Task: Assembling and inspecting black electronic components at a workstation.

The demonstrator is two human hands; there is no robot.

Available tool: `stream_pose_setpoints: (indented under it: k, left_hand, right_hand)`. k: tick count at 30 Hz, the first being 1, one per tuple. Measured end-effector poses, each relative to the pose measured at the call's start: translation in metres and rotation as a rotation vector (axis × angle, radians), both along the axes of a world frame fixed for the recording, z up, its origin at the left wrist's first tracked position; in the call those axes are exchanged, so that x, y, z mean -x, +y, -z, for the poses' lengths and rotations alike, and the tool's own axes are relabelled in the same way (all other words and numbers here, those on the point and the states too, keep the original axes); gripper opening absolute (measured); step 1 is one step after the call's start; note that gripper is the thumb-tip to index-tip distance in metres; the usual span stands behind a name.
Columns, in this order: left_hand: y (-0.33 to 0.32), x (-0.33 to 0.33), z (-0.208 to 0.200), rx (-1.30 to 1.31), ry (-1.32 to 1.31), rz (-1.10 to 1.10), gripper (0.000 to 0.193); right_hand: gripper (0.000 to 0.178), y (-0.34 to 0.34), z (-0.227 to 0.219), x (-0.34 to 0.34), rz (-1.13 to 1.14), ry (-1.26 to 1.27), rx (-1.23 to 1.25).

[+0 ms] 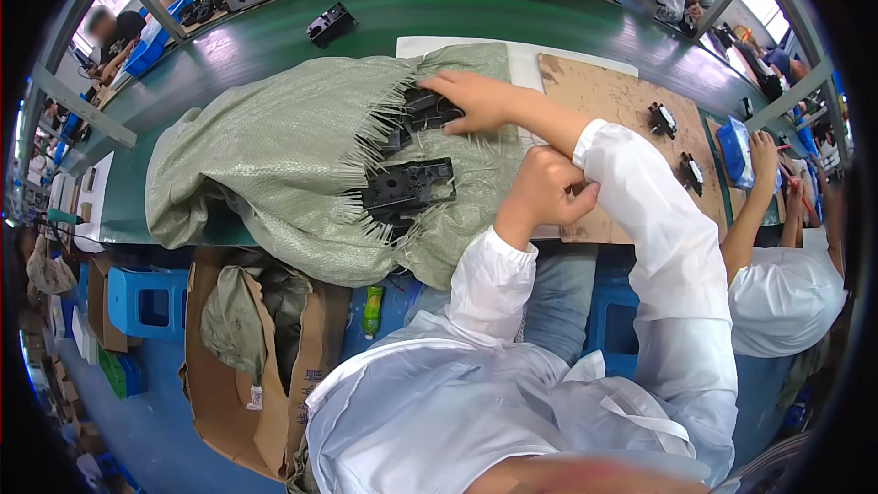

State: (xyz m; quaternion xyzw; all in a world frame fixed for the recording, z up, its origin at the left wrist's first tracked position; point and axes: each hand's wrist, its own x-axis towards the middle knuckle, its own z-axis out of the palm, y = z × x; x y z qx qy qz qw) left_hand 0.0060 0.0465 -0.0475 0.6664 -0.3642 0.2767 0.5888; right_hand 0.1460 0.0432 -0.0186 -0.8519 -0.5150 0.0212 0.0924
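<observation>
Holds the right hand part-spread over the upper black parts at the mouth of the sack; cannot tell whether gripping or merely touching. Has the left hand curled, just below and right of the other, by the right cuff; cannot tell if pinching cloth. See the lower black part below and left of the right hand, with the fringe leftward too. Seems to be adjusting the sleeve amid unpacking. Probably calls next for freeing the left hand, closing the right on one part and lifting clear of the fringe
</observation>
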Motion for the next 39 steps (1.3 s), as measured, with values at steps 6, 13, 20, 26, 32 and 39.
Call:
stream_pose_setpoints:
  k: [6, 13, 20, 26, 32, 39]
  left_hand:
    - [0.000, -0.002, -0.005, 0.085, -0.078, -0.041, 0.019]
    - [0.003, -0.001, -0.008, 0.120, -0.090, -0.056, 0.016]
    - [0.003, -0.001, -0.008, 0.108, -0.084, -0.053, 0.015]
    - [0.000, -0.003, -0.008, 0.106, -0.122, -0.125, 0.016]
    - [0.004, -0.003, -0.003, 0.065, -0.019, -0.374, 0.006]
    - [0.010, 0.004, -0.030, -0.218, 0.150, -0.949, 0.027]
  right_hand:
    - [0.065, -0.007, -0.016, -0.011, 0.083, 0.190, -0.087]
    - [0.048, -0.037, -0.030, -0.001, 0.408, 0.925, -0.467]
    - [0.038, -0.078, -0.021, 0.013, 0.636, 1.186, -0.777]
    - [0.042, -0.117, -0.011, 0.033, 0.660, 1.059, -0.775]
    - [0.044, -0.131, -0.018, 0.045, 0.595, 0.867, -0.779]
    - [0.050, -0.151, -0.022, 0.040, 0.561, 0.486, -0.684]
